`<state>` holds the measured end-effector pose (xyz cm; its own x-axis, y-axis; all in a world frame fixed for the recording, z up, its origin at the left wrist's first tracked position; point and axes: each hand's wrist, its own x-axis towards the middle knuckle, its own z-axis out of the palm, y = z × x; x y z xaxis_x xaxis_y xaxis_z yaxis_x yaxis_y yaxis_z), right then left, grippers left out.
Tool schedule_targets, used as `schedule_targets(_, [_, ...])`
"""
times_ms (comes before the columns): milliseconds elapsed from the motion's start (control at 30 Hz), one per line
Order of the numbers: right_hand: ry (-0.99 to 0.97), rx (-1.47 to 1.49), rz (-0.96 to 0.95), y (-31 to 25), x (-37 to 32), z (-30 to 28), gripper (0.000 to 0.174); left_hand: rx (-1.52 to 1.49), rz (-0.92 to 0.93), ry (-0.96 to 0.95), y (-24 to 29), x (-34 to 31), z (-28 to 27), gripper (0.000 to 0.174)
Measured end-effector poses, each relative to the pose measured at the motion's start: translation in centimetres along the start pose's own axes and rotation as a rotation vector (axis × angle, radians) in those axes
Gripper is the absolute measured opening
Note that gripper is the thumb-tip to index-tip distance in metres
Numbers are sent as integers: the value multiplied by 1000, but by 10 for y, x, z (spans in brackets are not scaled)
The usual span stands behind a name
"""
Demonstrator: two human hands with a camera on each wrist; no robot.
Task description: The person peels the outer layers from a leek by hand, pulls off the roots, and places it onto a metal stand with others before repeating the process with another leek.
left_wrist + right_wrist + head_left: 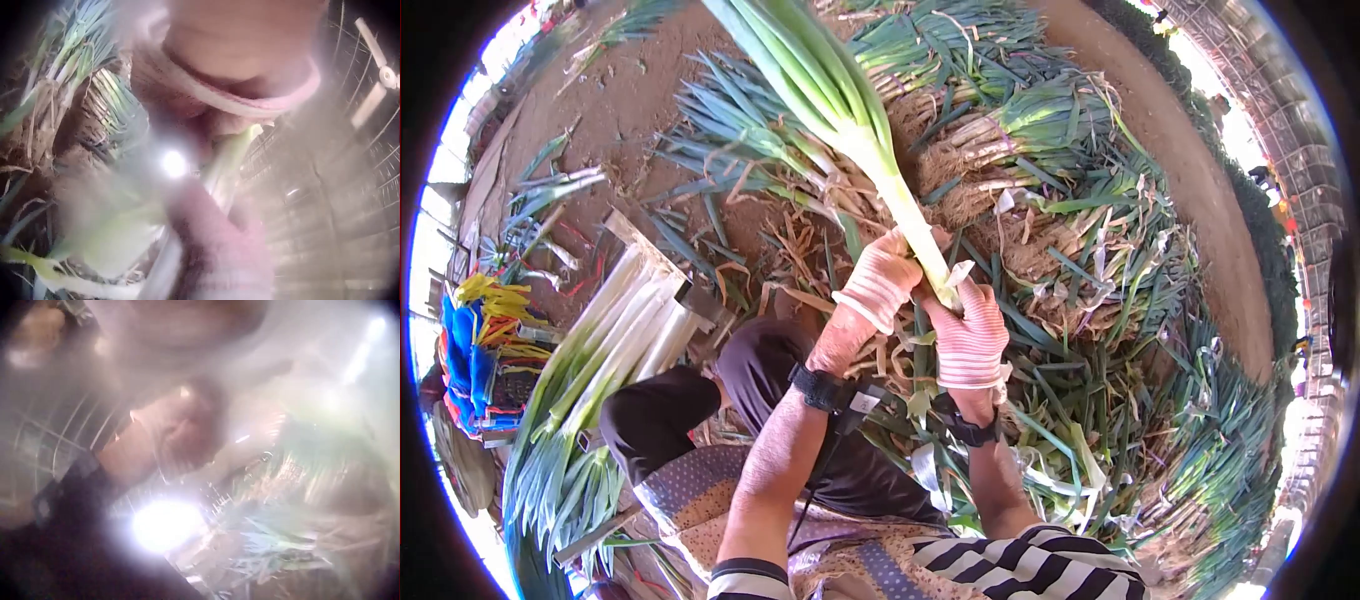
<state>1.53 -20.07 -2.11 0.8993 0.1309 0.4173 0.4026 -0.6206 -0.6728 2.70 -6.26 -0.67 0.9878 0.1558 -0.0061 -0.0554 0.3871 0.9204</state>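
I hold one long leek point(870, 140) up in front of me, its green leaves fanning toward the top of the head view and its white stalk point(912, 220) pointing down. My left hand point(883, 278), in a pink striped glove, grips the white stalk. My right hand point(967, 330), in the same kind of glove, holds the lower end just below it, with a loose bit of skin sticking out by its fingers. The left wrist view shows the glove and the pale stalk point(228, 169) through blur. Glare washes out the right wrist view.
A row of cleaned white leeks point(615, 340) lies at my left knee. A heap of leeks with roots point(1000, 140) spreads ahead and to the right. Peeled leaves point(1100, 420) cover the dirt ground point(630, 90). Blue and yellow bands point(475, 340) sit far left. A wire fence point(1280, 110) runs along the right.
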Motion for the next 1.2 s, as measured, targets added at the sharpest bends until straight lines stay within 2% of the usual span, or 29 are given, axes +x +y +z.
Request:
schedule_targets(33, [37, 54, -48, 5, 2, 2, 42, 115, 60, -61, 2, -1, -8, 33])
schedule_targets(67, [53, 108, -51, 8, 1, 3, 43, 9, 153, -140, -6, 10, -18, 48])
schedule_targets(133, [40, 80, -104, 14, -9, -2, 43, -460, 125, -78, 22, 4, -15, 47])
schedule_targets(200, [-137, 335, 119, 8, -25, -9, 35, -676, 177, -178, 27, 5, -21, 70])
schedule_targets(300, [-481, 496, 330, 1, -53, -18, 31, -696, 126, -114, 20, 10, -27, 71])
schedule_targets(333, [-513, 437, 149, 16, -61, -12, 29, -742, 110, -150, 19, 10, -29, 66])
schedule_targets(400, [-391, 275, -266, 16, -42, -12, 28, -753, 154, -184, 18, 10, -34, 60])
schedule_targets(433, [-381, 318, -136, 22, -35, -6, 24, -720, 133, -150, 17, 9, -33, 59])
schedule_targets(467, [-311, 485, -67, 29, -24, -2, 21, -687, 117, -119, 18, 8, -31, 58])
schedule_targets(533, [-227, 419, -146, 9, 15, -11, 27, -689, 85, -125, 18, 5, -27, 56])
schedule_targets(600, [-188, 465, -372, -21, 45, -7, 33, -660, 60, -88, 18, 2, -20, 52])
schedule_targets(633, [-190, 447, -423, -36, 50, -4, 33, -642, 72, -32, 18, 2, -17, 49])
schedule_targets(667, [-220, 390, -552, -35, 59, 7, 33, -671, 13, 2, 13, 5, -18, 50])
schedule_targets(733, [-171, 118, -647, -43, 60, 16, 28, -725, 5, 66, 14, 3, -14, 54])
schedule_targets(767, [-265, -25, -623, -45, 55, 16, 21, -701, 34, 22, 12, 5, -19, 56])
schedule_targets(800, [-247, -41, -694, -35, 46, 22, 16, -678, 59, -14, 9, 7, -26, 57])
schedule_targets(867, [-341, -180, -739, -21, 24, 23, 15, -611, 58, 72, 8, 2, -30, 61])
schedule_targets(900, [-390, -224, -687, -14, 8, 24, 11, -599, 88, 66, 1, 6, -37, 62])
schedule_targets(933, [-470, -95, -809, -8, -6, 12, 9, -585, 125, 58, -4, 12, -45, 64])
schedule_targets(1000, [-740, -155, -667, 15, -32, 7, 9, -567, 150, 92, 4, 12, -48, 61])
schedule_targets(1033, [-747, -157, -677, 24, -29, 7, 9, -542, 166, 65, 7, 10, -48, 60])
schedule_targets(1100, [-392, 600, -469, 19, -17, -2, 18, -527, 161, 40, 5, 4, -44, 59])
schedule_targets(1133, [-340, 646, -216, 12, -11, -9, 25, -532, 147, 64, 4, 3, -39, 53])
schedule_targets(1200, [-134, 387, -316, -9, 17, -11, 27, -531, 143, 104, 10, 7, -32, 42])
